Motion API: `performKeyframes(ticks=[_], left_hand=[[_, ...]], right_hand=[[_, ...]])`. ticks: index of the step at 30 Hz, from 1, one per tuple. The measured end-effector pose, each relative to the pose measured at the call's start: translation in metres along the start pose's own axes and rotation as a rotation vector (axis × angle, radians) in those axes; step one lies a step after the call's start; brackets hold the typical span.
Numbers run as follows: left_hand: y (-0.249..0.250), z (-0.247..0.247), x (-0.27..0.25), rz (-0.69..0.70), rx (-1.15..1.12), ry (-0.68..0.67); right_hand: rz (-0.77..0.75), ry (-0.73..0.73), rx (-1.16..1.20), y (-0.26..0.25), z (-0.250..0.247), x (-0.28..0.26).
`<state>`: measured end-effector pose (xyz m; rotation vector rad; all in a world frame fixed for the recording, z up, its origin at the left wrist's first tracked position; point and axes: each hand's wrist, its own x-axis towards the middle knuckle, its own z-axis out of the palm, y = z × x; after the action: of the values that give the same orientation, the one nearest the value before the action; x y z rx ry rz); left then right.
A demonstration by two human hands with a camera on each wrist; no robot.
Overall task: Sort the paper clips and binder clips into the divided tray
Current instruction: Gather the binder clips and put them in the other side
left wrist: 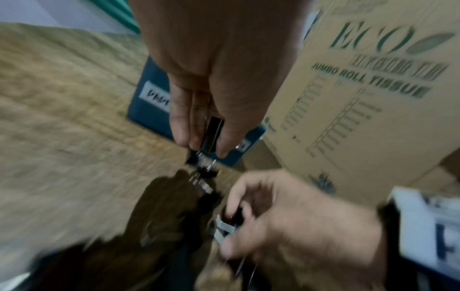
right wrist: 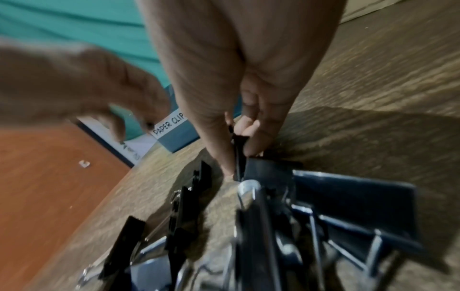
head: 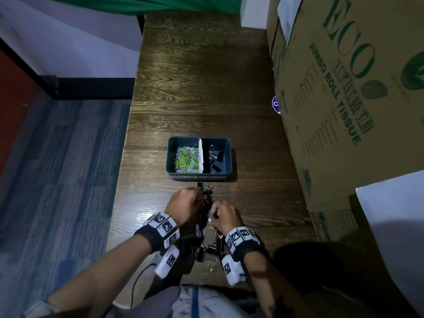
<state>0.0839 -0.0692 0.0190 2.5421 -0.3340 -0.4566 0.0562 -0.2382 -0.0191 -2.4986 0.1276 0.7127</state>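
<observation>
A blue divided tray (head: 197,176) stands mid-table. Its left compartment holds coloured paper clips (head: 186,158) and its right one black binder clips (head: 213,157). Just in front of it, both hands work over a loose pile of black binder clips (head: 206,247). My left hand (left wrist: 204,147) pinches a black binder clip (left wrist: 213,132) between thumb and fingers, near the tray's front wall (left wrist: 149,112). My right hand (right wrist: 239,163) pinches another black binder clip (right wrist: 240,151) at the top of the pile (right wrist: 273,226). In the head view the left hand (head: 202,196) and right hand (head: 213,211) are close together.
The dark wooden table (head: 202,76) is narrow. Its left edge (head: 128,134) drops to a blue-grey floor. Large cardboard boxes (head: 344,88) printed "JUMBO ROLL TISSUE" wall off the right side. A green cloth (head: 142,4) hangs at the far end.
</observation>
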Motion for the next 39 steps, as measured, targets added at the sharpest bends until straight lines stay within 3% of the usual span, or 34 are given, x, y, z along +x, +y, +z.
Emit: performKeyframes(ticks=[4,8,13,17,23,25,28,31,35,39], left_hand=[[0.03,-0.037,0.043,0.054,-0.013,0.204],[0.037,-0.056,0.075,0.036,-0.128,0.227],[0.025,-0.046,0.055,0.038,0.006,0.309],[0.005,-0.025,0.022,-0.022,0.105,0.237],[-0.019,0.011,0.004,0.032,0.216,-0.064],[-0.019,0.019,0.01,0.051,0.274,-0.182],[-0.015,0.027,0.022,0.062,0.361,-0.288],[-0.011,0.035,0.028,0.04,0.412,-0.348],[-0.015,0.044,0.023,0.055,0.403,-0.359],[-0.021,0.048,0.005,0.089,0.37,-0.337]], right_hand=[[0.016,-0.005,0.025,-0.003,-0.011,-0.005],[-0.004,0.027,0.017,-0.011,-0.035,-0.005],[-0.112,0.168,0.111,-0.037,-0.089,0.009],[-0.198,0.338,0.124,-0.058,-0.122,0.037],[-0.25,0.412,0.118,-0.058,-0.118,0.032],[-0.224,0.35,0.122,-0.05,-0.105,0.019],[-0.124,0.142,0.064,-0.034,-0.081,-0.003],[0.01,-0.14,-0.058,-0.013,-0.055,-0.025],[0.076,-0.405,-0.279,0.011,-0.021,-0.044],[0.006,-0.424,-0.409,0.018,0.005,-0.057]])
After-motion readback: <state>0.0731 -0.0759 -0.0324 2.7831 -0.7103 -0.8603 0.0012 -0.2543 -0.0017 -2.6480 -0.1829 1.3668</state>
